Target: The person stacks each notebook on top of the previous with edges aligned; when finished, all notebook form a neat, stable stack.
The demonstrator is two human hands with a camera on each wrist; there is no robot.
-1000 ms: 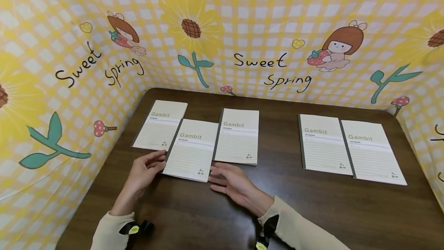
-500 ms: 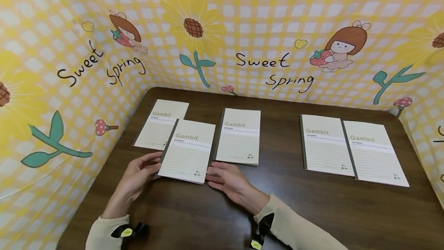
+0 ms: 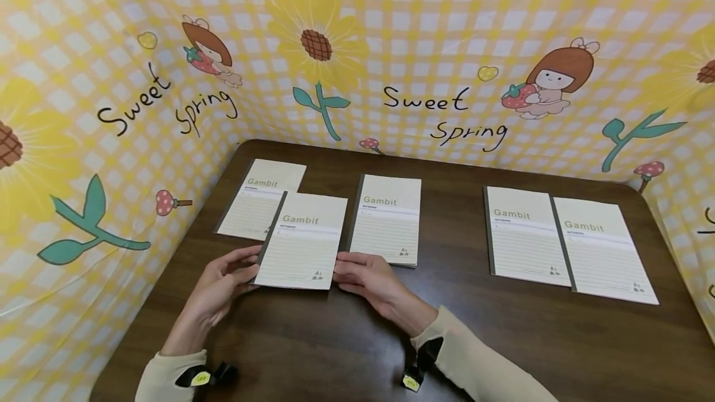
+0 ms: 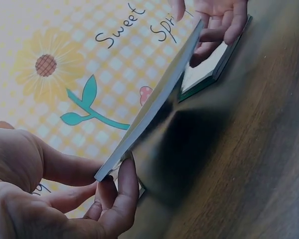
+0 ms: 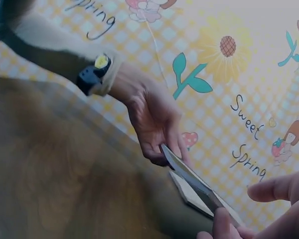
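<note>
A cream Gambit notebook (image 3: 301, 241) with a dark spine is raised off the table, with its shadow below it in the left wrist view. My left hand (image 3: 223, 281) pinches its lower left corner, thumb on the cover and fingers underneath. At the right edge, my right hand (image 3: 377, 284) has its fingers curled under the notebook; in the right wrist view the thumb seems to stand off the cover. Behind it to the left lies another notebook (image 3: 265, 178), partly covered from view. A further notebook (image 3: 385, 222) lies flat just beyond my right fingers.
Two more notebooks, one (image 3: 527, 234) beside the other (image 3: 606, 250), lie side by side at the right of the dark wooden table (image 3: 475, 340). A yellow checked cloth (image 3: 424, 30) with flowers and lettering rises behind the table and along its sides.
The held notebook has come up off the table and shifted slightly left, away from the middle notebook. Both hands have closed in on its edges. The other notebooks have stayed put.
</note>
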